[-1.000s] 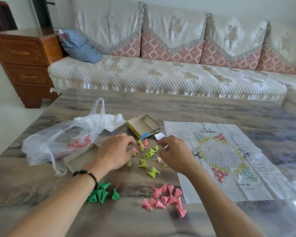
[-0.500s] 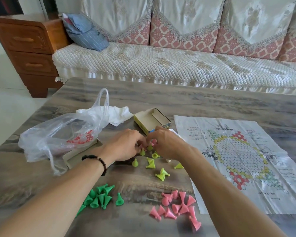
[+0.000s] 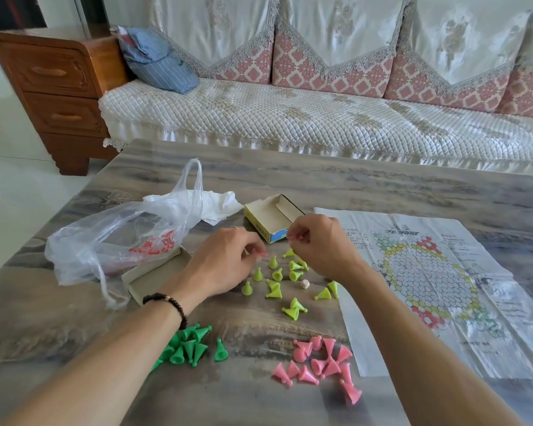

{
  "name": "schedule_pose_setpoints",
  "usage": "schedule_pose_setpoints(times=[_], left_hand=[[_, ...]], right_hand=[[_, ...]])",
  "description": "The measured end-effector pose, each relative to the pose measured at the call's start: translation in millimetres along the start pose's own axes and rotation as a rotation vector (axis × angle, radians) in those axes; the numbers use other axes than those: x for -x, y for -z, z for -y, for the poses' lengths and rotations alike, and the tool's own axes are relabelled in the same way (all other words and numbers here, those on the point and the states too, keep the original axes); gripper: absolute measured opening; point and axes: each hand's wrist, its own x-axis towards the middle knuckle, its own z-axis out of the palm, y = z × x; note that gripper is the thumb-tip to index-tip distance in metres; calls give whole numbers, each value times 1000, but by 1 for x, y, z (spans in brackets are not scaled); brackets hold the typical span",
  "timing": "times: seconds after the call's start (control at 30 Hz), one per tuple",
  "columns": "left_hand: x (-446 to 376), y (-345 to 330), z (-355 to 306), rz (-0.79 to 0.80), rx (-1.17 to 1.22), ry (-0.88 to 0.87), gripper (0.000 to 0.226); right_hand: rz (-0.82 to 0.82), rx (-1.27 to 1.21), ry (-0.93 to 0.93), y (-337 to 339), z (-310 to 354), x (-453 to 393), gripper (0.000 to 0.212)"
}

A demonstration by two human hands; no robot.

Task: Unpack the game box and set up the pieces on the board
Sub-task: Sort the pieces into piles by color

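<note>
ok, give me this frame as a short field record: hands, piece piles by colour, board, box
left hand: pinches a pink piece, above the table
right hand: pinches a pink piece near the open box
yellow-green pieces: scattered between the hands, some upright, some tipped
dark green pieces: pile under the left wrist
pink pile: near edge, beside the board
paper board: flat, right of the pieces, no pieces on it
die: among the yellow-green pieces
plastic bag: left, over the flat tray

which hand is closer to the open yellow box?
Right. The right hand is right against the open yellow box's front corner, overlapping it. The left hand sits apart, nearer the person and further left.
</note>
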Motion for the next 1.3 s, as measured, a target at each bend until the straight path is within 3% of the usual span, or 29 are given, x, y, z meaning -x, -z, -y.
schedule_pose_setpoints(times=[0.17,0.27,0.37,0.63,0.83,1.1,1.2,1.3], left_hand=[[34,9,-22,17,179,-47,8],[54,6,-36,135,164,-62,10],[68,-2,-45,230,84,-80,14],[81,-18,-58,286,-82,-79,21],[84,-17,-61,323,-58,-65,27],[84,-14,-60,350,-16,-60,29],[80,-8,-56,284,11,-18,28],[74,-3,-52,139,-14,39,36]], right_hand=[[107,-53,-18,25,2,49,12],[262,16,-41,35,-6,80,12],[314,60,-77,37,-14,100,12],[302,82,-138,33,-22,129,17],[315,78,-120,35,-17,135,34],[257,-2,-170,31,-20,134,35],[134,-16,-188,32,-25,123,29],[118,36,-183,33,-30,108,51]])
